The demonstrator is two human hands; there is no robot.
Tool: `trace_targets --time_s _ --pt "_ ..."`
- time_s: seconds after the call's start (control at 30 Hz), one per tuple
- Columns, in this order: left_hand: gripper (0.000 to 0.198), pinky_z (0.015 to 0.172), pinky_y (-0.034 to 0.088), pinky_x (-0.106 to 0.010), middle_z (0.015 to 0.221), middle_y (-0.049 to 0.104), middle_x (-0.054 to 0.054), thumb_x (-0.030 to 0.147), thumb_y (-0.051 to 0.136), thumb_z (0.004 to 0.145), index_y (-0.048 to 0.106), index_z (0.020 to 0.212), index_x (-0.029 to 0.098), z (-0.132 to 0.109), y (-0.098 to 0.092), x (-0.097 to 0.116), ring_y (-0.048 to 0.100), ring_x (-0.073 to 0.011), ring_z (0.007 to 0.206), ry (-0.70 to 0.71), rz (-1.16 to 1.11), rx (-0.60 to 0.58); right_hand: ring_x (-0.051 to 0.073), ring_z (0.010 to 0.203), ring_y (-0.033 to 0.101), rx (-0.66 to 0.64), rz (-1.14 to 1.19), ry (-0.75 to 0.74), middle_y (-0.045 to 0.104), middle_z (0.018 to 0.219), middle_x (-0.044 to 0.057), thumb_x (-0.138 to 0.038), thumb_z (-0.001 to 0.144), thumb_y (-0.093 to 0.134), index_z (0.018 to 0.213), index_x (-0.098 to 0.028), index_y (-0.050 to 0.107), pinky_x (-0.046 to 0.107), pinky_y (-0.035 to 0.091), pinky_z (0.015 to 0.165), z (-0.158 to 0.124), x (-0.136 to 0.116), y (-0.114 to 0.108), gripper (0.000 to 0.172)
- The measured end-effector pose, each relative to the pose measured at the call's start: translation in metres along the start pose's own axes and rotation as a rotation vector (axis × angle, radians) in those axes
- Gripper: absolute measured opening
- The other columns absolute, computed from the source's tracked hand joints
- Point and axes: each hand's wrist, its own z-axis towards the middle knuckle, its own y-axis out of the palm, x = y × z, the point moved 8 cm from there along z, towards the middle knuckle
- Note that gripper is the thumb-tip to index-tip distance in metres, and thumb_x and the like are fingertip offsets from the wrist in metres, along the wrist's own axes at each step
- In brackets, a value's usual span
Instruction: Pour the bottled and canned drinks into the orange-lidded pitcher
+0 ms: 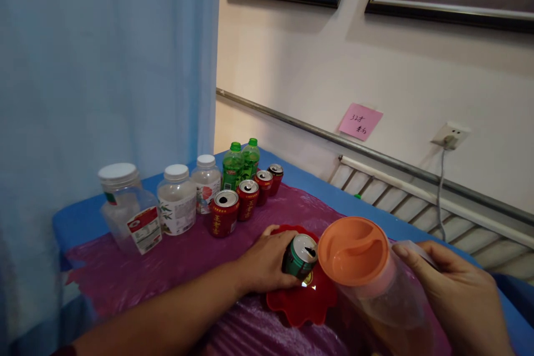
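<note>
My left hand (273, 260) is wrapped round a green can (297, 264) with an opened silver top, holding it over a red scalloped dish (287, 306). To the right, my right hand (463, 283) grips the handle of a clear plastic pitcher (392, 300) with an orange lid (352, 250). The pitcher leans, its lid close beside the can's top; I cannot tell whether they touch. Some brownish content shows low in the pitcher. Its base lies outside the picture.
Several red cans (225, 214) stand in a row behind the dish. Beyond them are two green bottles (232, 167) and three white-lidded clear jars (177, 200). Purple plastic sheeting (179, 261) covers the blue table (79, 217). A radiator (417, 200) and wall pipe run along the right.
</note>
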Motion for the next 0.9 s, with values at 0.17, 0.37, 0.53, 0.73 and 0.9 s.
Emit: trace_targets --time_s 0.17,0.37,0.53,0.73,0.9 --pt "0.065 0.118 0.024 -0.045 0.126 0.068 0.001 0.033 0.083 0.067 0.055 0.125 0.033 0.0003 -0.0001 -0.0001 0.062 -0.0268 0.120 -0.005 0.002 0.007 0.016 0.058 0.056 -0.007 0.025 -0.008 0.069 0.071 0.000 -0.062 0.067 0.079 0.074 -0.019 0.076 0.022 0.039 0.043 -0.0013 -0.0004 0.0009 0.043" --pt "0.061 0.118 0.024 -0.046 0.123 0.069 0.000 0.037 0.081 0.068 0.056 0.124 0.032 0.0004 -0.0005 0.0009 0.063 -0.0275 0.118 -0.005 0.018 -0.002 0.017 0.058 0.056 -0.008 0.031 0.006 0.070 0.072 0.001 -0.062 0.066 0.080 0.075 -0.019 0.076 0.022 0.041 0.043 -0.0023 -0.0019 -0.0004 0.044" --pt "0.062 0.119 0.023 -0.047 0.124 0.069 0.001 0.035 0.082 0.067 0.057 0.123 0.032 0.0006 -0.0004 -0.0006 0.063 -0.0280 0.119 -0.023 0.012 -0.003 0.017 0.063 0.057 -0.013 0.031 0.043 0.070 0.073 0.000 -0.066 0.064 0.080 0.075 -0.021 0.076 0.022 0.040 0.045 -0.0020 0.0004 0.0010 0.047" --pt "0.061 0.119 0.022 -0.046 0.121 0.069 0.002 0.034 0.082 0.067 0.057 0.122 0.032 0.0004 0.0002 -0.0012 0.064 -0.0267 0.117 -0.020 0.013 0.012 0.017 0.064 0.056 -0.018 0.024 0.060 0.070 0.074 -0.001 -0.066 0.064 0.079 0.075 -0.021 0.076 0.022 0.040 0.047 -0.0030 0.0025 0.0007 0.046" --pt "0.063 0.119 0.022 -0.047 0.126 0.068 0.001 0.034 0.082 0.067 0.056 0.124 0.032 0.0002 0.0001 0.0007 0.062 -0.0274 0.119 -0.011 0.006 -0.002 0.017 0.064 0.057 -0.015 0.049 0.072 0.069 0.073 0.000 -0.066 0.064 0.080 0.077 -0.020 0.076 0.022 0.041 0.047 -0.0038 0.0030 0.0013 0.048"
